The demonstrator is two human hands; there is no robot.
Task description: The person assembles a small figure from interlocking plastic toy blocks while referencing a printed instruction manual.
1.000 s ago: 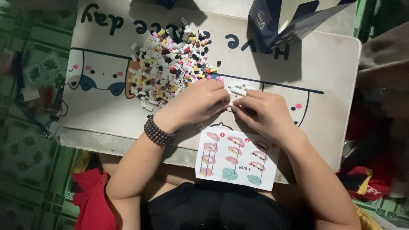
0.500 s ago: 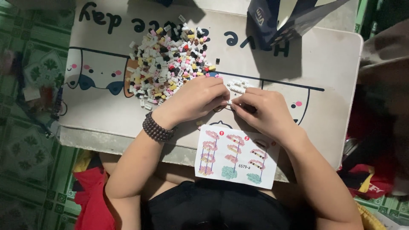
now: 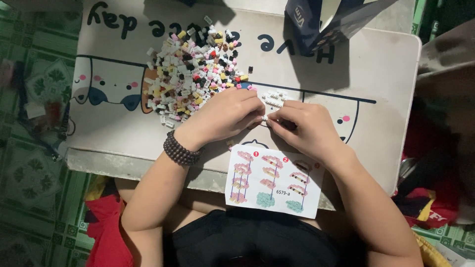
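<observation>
**Operator:** Between both sets of fingertips, what is held?

**Inspector:** 1 small white brick (image 3: 264, 118). The left hand (image 3: 225, 118) and right hand (image 3: 302, 126) meet at the middle of the counter (image 3: 386, 89), knuckles up. The fingers of each hand are curled and pressed together, pinching that brick from opposite sides. Whether it is 1 piece or 2 pieces being joined cannot be told; it is too small.

**Operator:** Location of the remaining parts?

**Inspector:** A small white partial assembly (image 3: 274, 98) lies on the counter just beyond the fingertips, near but not touching them. The loose brick pile (image 3: 193, 74), mixed white, pink, yellow, black and red, sits further out, beyond the left hand; its nearest edge lies just beside the left knuckles. The instruction sheet (image 3: 273, 180) lies at the near counter edge, below the wrists, showing numbered diagrams of pink and teal models. A dark bead bracelet (image 3: 180, 151) rings the left wrist. A dark blue box (image 3: 316, 20) stands at the far edge.

**Operator:** Progress estimate?

**Inspector:** Early, by judgement. Only the white assembly and the pinched brick appear worked; the pile looks large and unsorted. No coloured model matching the sheet is visible.
</observation>
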